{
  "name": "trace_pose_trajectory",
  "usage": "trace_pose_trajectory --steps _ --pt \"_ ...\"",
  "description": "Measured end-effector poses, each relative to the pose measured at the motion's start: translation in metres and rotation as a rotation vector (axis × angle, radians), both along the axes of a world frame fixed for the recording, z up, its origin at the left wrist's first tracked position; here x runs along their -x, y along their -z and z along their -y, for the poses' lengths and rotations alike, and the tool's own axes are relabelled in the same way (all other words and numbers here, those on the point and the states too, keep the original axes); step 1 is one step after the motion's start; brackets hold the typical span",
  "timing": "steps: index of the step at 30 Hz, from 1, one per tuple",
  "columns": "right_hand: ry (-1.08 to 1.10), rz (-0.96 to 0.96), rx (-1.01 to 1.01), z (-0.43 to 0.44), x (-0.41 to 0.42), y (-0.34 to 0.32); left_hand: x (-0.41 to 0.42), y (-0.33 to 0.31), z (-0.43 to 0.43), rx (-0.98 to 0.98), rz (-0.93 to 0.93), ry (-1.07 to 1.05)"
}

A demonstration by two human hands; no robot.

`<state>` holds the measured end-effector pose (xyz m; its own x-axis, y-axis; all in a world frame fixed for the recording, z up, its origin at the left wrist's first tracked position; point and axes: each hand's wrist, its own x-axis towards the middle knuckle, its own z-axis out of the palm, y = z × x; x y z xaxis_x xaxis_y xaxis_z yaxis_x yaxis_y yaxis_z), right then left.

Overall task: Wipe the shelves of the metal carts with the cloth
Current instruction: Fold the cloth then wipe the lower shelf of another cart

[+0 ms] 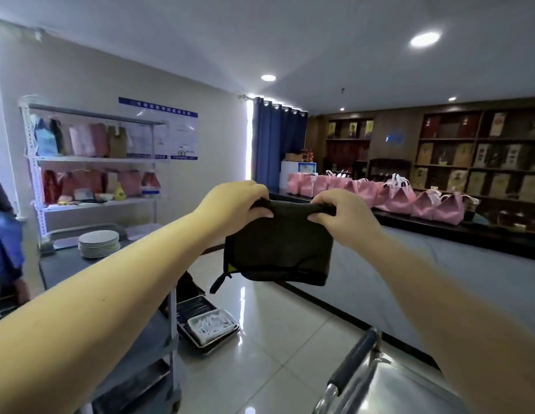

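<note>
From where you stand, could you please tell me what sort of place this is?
Probably a restaurant's service or storeroom area, though I can't be sure: a stack of white plates sits on a grey cart, pink gift bags line the dark counter, and wooden shelves hold boxed goods.

Cart [400, 391] cut by bottom edge, poster [182, 127] text blurred, person [4, 240] cropped left.

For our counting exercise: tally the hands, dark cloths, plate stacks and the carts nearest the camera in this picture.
Hands: 2 (left hand, right hand)
Dark cloth: 1
Plate stack: 1
Carts: 2 (grey cart, steel cart)
Total: 6
</note>
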<state>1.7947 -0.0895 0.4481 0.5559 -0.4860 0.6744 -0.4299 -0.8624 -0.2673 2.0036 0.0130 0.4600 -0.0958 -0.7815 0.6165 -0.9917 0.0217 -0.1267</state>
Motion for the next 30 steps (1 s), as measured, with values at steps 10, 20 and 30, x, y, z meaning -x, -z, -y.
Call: trace_pose_trajectory --steps 10,20,30 --pt "0.221 -0.023 -0.035 0.103 -0.14 -0.013 -0.157 -0.007 0.138 0.031 -0.006 0.201" --pt "0.308 -0.014 0.049 0.293 -0.208 0.001 -0.224 0.008 0.35 0.064 -0.063 0.315" --pt "0.479 0.014 0.112 0.507 -0.249 0.003 -0.259 -0.005 0.589 0.105 -0.04 0.333"
